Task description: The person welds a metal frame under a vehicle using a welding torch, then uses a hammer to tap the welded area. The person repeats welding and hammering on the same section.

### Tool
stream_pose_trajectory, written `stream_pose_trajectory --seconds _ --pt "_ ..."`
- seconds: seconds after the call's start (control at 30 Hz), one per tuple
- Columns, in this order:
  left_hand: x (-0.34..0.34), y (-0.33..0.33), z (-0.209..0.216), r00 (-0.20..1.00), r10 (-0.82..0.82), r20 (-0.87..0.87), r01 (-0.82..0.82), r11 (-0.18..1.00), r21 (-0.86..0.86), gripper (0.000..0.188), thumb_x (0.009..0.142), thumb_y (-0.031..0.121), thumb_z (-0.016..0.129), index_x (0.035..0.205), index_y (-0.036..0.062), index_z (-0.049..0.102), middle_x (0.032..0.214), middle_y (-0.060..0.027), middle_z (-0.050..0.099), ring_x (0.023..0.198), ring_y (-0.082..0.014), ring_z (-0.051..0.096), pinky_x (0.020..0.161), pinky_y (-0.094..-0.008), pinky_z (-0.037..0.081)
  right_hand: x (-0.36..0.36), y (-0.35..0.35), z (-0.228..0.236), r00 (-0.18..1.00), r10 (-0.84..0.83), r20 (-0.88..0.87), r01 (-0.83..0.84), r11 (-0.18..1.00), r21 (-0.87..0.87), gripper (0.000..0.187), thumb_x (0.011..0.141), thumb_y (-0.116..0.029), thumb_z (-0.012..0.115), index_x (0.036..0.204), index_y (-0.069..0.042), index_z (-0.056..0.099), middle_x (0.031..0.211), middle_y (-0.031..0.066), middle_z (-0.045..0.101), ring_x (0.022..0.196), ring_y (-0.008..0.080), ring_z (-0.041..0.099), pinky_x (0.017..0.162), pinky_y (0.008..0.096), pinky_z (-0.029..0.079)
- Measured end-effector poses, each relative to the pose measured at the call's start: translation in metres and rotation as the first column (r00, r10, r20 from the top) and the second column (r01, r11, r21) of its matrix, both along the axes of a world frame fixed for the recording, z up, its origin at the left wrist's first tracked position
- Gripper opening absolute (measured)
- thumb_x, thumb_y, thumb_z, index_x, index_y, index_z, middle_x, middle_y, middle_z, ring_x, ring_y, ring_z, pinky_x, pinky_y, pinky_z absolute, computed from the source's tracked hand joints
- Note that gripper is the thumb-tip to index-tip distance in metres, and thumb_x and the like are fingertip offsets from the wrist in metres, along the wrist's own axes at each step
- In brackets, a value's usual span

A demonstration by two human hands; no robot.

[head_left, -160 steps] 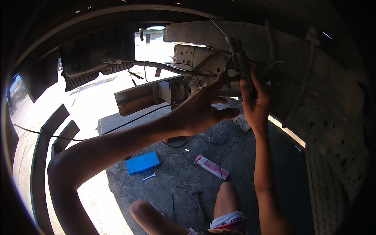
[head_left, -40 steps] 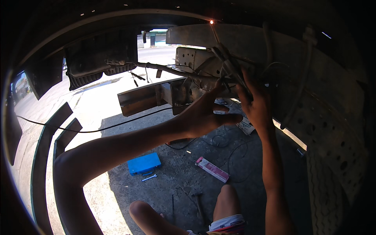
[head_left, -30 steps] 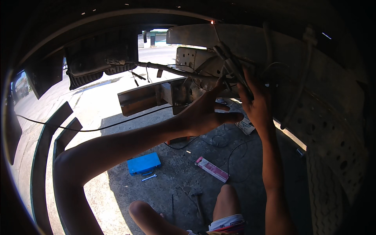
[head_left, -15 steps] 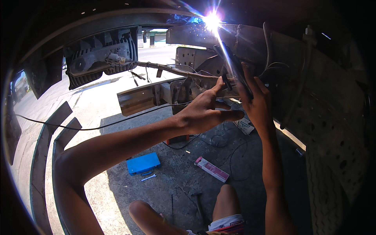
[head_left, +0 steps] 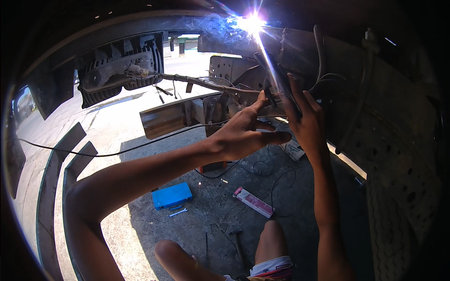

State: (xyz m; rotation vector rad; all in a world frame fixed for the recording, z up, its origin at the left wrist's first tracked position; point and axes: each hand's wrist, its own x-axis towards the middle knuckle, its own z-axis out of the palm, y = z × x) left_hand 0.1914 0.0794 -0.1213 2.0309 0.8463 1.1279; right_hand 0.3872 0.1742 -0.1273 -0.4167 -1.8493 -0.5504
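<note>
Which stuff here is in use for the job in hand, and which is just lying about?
In use:
- dark holder, gripped in the right hand
- glaring arc beyond its upper end
- left hand, fingers spread, index by the holder

Lying about, apparently:
- blue case
- wrench
- pink-and-white box, possibly supplies
- hammer

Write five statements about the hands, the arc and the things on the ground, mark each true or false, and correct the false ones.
1. The right hand holds a dark electrode holder. True.
2. A bright arc glares near the picture's lower edge. False: the bright arc is near the upper edge.
3. A wrench lies on the ground near a blue case. True.
4. The left hand grips a hammer. False: its fingers are spread near the electrode holder; the hammer lies on the ground.
5. A pink-and-white box lies right of the blue case. True.
</note>
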Motion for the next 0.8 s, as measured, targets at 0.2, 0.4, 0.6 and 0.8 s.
stream_pose_trajectory --seconds 0.2,0.4,0.6,0.8 --pt "0.0002 -0.0015 0.0012 1.000 0.012 -0.013 -0.012 1.000 -0.025 0.116 0.088 0.031 0.078 0.160 -0.0047 -0.006 0.164 -0.0322 0.018 0.133 -0.0383 0.055 0.111 -0.0456 0.049 0.0001 -0.0011 0.0000 1.000 0.003 0.007 -0.003 0.999 -0.037 0.063 0.097 -0.012 0.068 0.156 -0.015 0.045 0.090 0.0179 0.064 0.074 0.0301 0.071 0.062 0.0428 0.054" --pt "0.0012 -0.0003 0.0016 0.997 0.062 -0.039 -0.061 0.998 0.026 0.123 0.087 0.034 0.079 0.157 -0.0112 -0.012 0.158 -0.0344 0.032 0.129 -0.0362 0.060 0.111 -0.0434 0.048 -0.0005 0.0002 0.0004 1.000 0.010 0.002 -0.010 1.000 -0.020 0.063 0.097 -0.012 0.068 0.156 -0.015 0.044 0.093 0.0191 0.065 0.075 0.0303 0.072 0.063 0.0416 0.055" --pt "-0.0011 0.0028 -0.0026 0.999 0.050 -0.003 -0.050 0.999 0.011 0.125 0.085 0.037 0.080 0.156 -0.0137 -0.009 0.156 -0.0360 0.035 0.127 -0.0353 0.061 0.110 -0.0406 0.048 -0.0007 0.0008 0.0005 1.000 0.009 -0.002 -0.010 1.000 -0.021 0.063 0.098 -0.013 0.068 0.156 -0.015 0.044 0.092 0.0200 0.066 0.074 0.0302 0.072 0.061 0.0411 0.056" --pt "-0.0015 0.0009 -0.0022 1.000 0.013 0.001 -0.013 1.000 -0.026 0.113 0.091 0.026 0.078 0.160 -0.0052 -0.006 0.167 -0.0299 0.005 0.137 -0.0378 0.052 0.108 -0.0458 0.053 -0.0021 -0.0012 -0.0003 1.000 0.025 -0.004 -0.025 0.999 0.022 0.062 0.098 -0.013 0.067 0.155 -0.015 0.045 0.092 0.0200 0.066 0.071 0.0296 0.071 0.060 0.0404 0.055"
